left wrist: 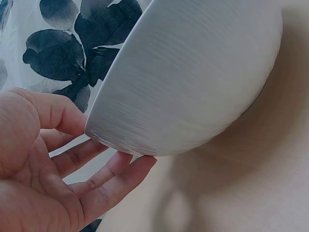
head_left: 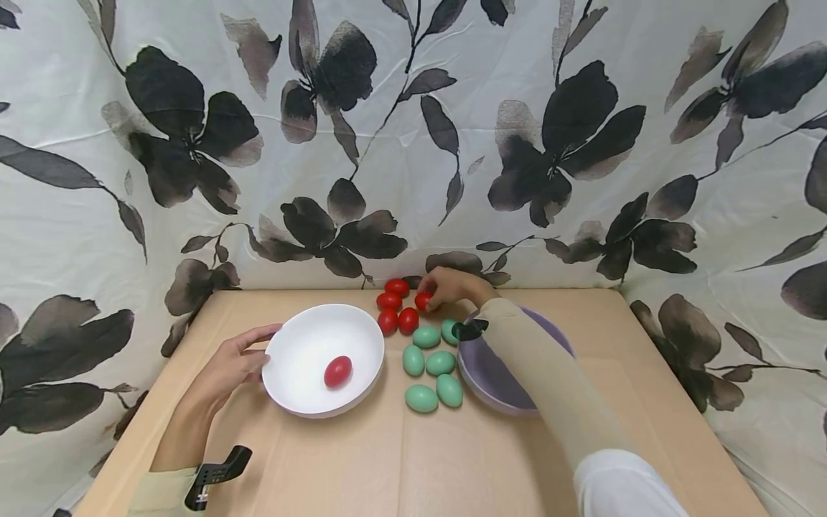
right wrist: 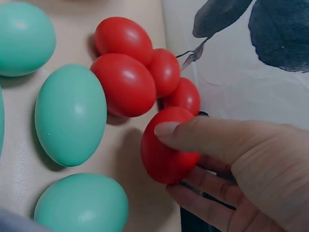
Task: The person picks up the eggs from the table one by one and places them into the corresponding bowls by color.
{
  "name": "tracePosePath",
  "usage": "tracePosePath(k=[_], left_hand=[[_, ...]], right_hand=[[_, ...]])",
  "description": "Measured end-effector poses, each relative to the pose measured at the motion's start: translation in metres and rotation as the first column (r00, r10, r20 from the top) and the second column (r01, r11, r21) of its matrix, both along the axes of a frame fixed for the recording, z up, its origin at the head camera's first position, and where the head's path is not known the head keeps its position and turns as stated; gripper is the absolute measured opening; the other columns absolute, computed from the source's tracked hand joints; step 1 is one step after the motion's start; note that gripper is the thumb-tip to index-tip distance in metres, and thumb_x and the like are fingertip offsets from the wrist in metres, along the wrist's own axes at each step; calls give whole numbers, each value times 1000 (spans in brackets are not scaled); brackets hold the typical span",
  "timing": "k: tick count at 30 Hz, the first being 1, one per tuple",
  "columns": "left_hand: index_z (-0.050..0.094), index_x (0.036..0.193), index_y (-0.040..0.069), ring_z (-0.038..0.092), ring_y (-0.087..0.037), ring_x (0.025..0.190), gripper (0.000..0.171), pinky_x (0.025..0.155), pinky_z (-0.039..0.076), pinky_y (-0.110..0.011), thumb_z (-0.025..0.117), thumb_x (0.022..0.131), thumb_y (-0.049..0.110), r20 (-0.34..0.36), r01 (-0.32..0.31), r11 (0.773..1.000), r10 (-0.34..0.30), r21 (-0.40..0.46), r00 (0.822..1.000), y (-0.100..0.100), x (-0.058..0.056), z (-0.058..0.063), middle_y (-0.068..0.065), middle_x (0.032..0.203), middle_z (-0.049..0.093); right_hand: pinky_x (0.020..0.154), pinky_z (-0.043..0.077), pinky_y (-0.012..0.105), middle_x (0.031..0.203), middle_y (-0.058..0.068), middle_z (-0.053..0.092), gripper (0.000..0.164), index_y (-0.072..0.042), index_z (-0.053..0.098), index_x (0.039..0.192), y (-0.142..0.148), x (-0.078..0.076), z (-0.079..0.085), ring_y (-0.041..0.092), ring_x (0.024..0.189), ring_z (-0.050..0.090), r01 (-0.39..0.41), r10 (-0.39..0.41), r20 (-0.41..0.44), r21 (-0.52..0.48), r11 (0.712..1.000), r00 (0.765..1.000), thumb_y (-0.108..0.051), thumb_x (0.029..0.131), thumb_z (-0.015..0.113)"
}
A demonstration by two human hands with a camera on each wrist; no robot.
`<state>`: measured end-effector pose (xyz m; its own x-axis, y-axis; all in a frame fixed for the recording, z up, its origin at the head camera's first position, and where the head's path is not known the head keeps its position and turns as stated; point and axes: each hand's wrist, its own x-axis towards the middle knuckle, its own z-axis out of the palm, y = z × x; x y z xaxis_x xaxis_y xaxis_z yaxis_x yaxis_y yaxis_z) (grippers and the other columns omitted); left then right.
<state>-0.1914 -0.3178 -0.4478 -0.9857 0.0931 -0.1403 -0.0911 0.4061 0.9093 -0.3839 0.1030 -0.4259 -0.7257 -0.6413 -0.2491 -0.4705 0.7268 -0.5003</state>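
Observation:
At the back of the table my right hand [head_left: 452, 286] pinches a red egg [right wrist: 169, 147] between thumb and fingers. Several other red eggs [head_left: 388, 322] lie in a cluster just left of it. My left hand [left wrist: 63, 159] holds the white bowl [left wrist: 193, 77] at its left side, the thumb by the rim and the fingertips against the outer wall. Inside that bowl [head_left: 304, 341] rests a single red egg [head_left: 338, 372]. Several green eggs [head_left: 421, 398] lie on the table between the white bowl and a purple bowl [head_left: 494, 377], which the right forearm partly covers.
The light wooden table [head_left: 323, 467] ends at the back against a white cloth [head_left: 452, 215] with dark flowers. A black strap device [head_left: 216, 474] sits on the left wrist, and another [head_left: 470, 329] on the right sleeve, above the purple bowl.

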Motion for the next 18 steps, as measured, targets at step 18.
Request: tracePosePath(k=[18], left_hand=[[42, 153, 7, 64, -21, 89, 59, 68, 59, -40, 54, 96, 2, -11, -3, 1000, 3, 7, 1000, -3, 0, -3, -25, 153, 42]], right_hand=[[95, 52, 33, 110, 4, 70, 38, -8, 68, 123, 9, 18, 10, 20, 103, 63, 25, -14, 56, -192, 981, 998, -13, 86, 77]])
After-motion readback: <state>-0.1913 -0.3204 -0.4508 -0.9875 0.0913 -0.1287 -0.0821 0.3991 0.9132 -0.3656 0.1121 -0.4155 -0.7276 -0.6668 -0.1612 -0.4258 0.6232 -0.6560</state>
